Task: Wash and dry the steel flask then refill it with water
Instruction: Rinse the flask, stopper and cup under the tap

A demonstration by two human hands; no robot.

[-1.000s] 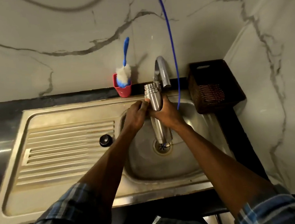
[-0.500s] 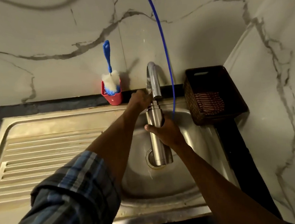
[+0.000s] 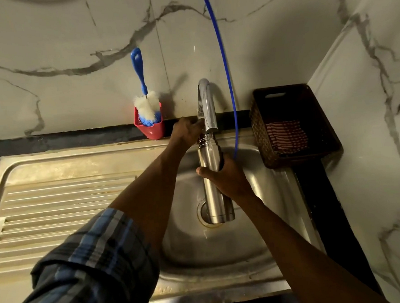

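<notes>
The steel flask [image 3: 215, 188] stands upright over the sink basin [image 3: 225, 245], uncapped, its threaded mouth right under the spout of the chrome tap [image 3: 207, 107]. My right hand [image 3: 227, 176] is wrapped around the flask's middle. My left hand [image 3: 186, 132] reaches behind the flask to the tap's base, fingers closed there; what it grips is hidden. A thin stream seems to run from the spout into the mouth.
A blue and white bottle brush [image 3: 143, 96] stands in a red holder [image 3: 150, 126] at the back. A dark woven basket [image 3: 292, 125] holding a striped cloth [image 3: 286, 135] sits right of the sink. A blue tube [image 3: 222, 54] hangs beside the tap. The ribbed drainboard [image 3: 62, 205] lies left.
My left hand left the flask's neck and reached back to the tap base. My right hand brought the flask's mouth under the spout. The view shifted closer and to the right.
</notes>
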